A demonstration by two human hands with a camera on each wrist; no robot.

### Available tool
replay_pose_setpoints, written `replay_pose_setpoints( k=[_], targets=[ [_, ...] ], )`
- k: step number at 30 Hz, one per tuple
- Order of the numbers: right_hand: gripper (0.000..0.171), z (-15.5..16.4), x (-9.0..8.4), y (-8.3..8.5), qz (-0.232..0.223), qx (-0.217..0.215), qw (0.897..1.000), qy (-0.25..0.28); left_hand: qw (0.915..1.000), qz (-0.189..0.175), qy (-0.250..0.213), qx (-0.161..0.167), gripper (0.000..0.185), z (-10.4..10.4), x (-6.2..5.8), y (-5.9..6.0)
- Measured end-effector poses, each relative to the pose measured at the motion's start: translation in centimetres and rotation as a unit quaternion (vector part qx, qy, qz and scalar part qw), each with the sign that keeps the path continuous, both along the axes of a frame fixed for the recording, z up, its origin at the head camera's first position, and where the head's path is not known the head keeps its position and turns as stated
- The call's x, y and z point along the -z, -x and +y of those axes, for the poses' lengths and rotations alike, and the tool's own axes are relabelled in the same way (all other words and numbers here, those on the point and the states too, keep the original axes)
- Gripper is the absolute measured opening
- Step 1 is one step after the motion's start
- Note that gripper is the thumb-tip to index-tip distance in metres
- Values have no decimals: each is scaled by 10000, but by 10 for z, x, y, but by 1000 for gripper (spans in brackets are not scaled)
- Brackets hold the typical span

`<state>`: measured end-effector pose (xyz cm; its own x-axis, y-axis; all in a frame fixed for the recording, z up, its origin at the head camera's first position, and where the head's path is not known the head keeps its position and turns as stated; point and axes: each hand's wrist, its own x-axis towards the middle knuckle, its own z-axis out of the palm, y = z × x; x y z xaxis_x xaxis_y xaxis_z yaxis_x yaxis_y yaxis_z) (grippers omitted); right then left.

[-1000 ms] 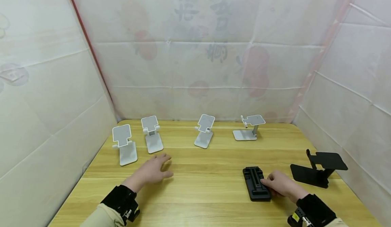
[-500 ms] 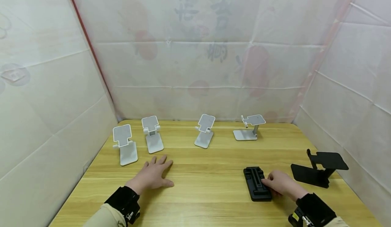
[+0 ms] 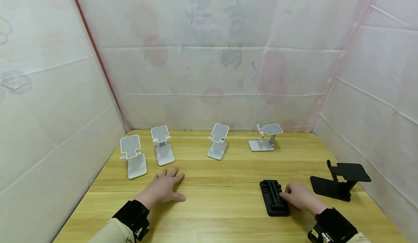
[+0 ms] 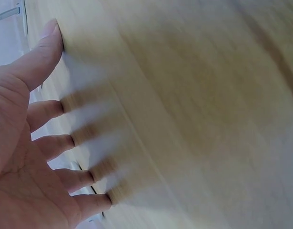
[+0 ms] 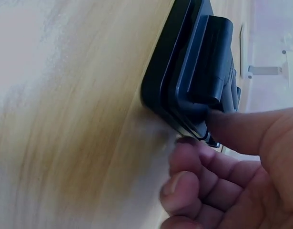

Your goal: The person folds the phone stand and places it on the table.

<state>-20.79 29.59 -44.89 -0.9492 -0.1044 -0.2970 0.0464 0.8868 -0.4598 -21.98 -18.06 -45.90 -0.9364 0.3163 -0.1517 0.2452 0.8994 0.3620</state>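
Note:
A folded black phone stand (image 3: 274,198) lies flat on the wooden table, right of the middle. My right hand (image 3: 299,197) pinches its right edge, thumb on top and index finger at the side; the right wrist view shows the stand (image 5: 184,71) close, its other fingers curled below. My left hand (image 3: 163,189) is spread on the left of the table, fingertips down and holding nothing. In the left wrist view the hand (image 4: 32,162) has its palm raised above the wood. Beyond the right hand stands an unfolded black phone stand (image 3: 331,188).
Several unfolded white phone stands line the back: one at far left (image 3: 137,166), another beside it (image 3: 164,154), one near the middle (image 3: 217,149) and one at the right (image 3: 261,145). Pale cloth walls (image 3: 196,72) enclose the table (image 3: 212,185) at back and sides.
My left hand has turned from thumb-up to palm-down and spread its fingers on the table. The right hand keeps its pinch on the folded phone stand, which has not moved.

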Motion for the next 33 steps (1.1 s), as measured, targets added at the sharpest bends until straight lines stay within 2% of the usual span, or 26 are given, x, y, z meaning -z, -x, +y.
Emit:
replay_pose_setpoints(
  k=[5,11,14,20,28,33],
  targets=[
    [19,1,-3,3,423,116,9990,29,10000,-33,87,17,89,1,0,1],
    [16,-1,-16,12,1038,-62,9945,-147,10000,3,76,32,89,0,0,1],
    [20,-2,-21,19,1332,-77,9908,-246,10000,34,67,45,89,0,-1,0],
    [30,-6,-26,34,1719,-157,9849,-119,9999,54,124,67,90,1,-2,1],
    [31,-8,-23,59,2648,-375,9626,-429,9997,128,191,65,90,1,1,2],
    [43,-8,-24,70,3023,-548,9500,-550,9995,161,264,59,91,1,1,3]
  ],
)
